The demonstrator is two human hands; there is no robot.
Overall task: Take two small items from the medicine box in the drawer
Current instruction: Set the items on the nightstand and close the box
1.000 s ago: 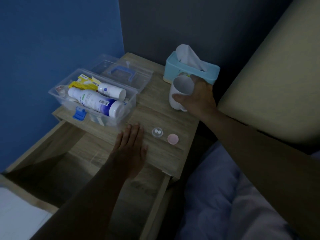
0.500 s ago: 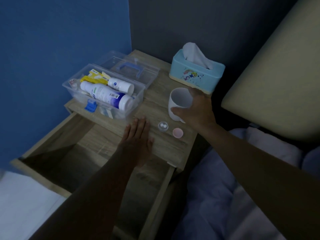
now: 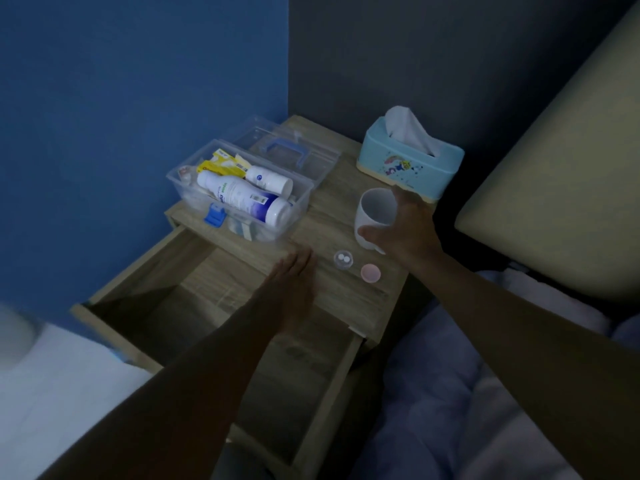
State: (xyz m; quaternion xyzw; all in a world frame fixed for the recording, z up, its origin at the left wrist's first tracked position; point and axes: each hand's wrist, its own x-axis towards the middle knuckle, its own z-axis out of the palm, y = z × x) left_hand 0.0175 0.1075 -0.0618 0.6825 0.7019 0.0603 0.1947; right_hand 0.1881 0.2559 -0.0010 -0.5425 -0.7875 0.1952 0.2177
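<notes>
Pretty dim shot, looking down at a wooden nightstand [image 3: 349, 292] with its drawer [image 3: 194, 306] pulled right out. Left hand [image 3: 294, 289] lying flat, palm down, fingers straight and together, resting on the front edge of the nightstand top just above the open drawer, forearm stretched over the drawer; not gripping anything. Right hand [image 3: 401, 226] reaching in from the right side, thumb and fingers curled round a white cup [image 3: 374, 216] that stands upright near the right edge of the top, thumb on the near wall, fingers round the far side. Can't see anything inside the cup. Medicine box [image 3: 239, 199], clear plastic, sitting on the back left part of the top, out of the drawer, with its clear lid [image 3: 291, 154] and blue handle flipped open behind it. Inside: a big white bottle [image 3: 242, 197] lying on its side, a smaller white bottle [image 3: 270, 180] next to it, a yellow packet [image 3: 221, 166] at the back, other bits too dark to make out. Blue latch on the front wall. Near the front edge, between the two hands: a small clear cap [image 3: 343, 259] with two white pills in it, and just beside it a pink cap [image 3: 370, 273]. Drawer looks bare inside. Light blue tissue box [image 3: 408, 161] in the back right corner, tissue sticking up.
</notes>
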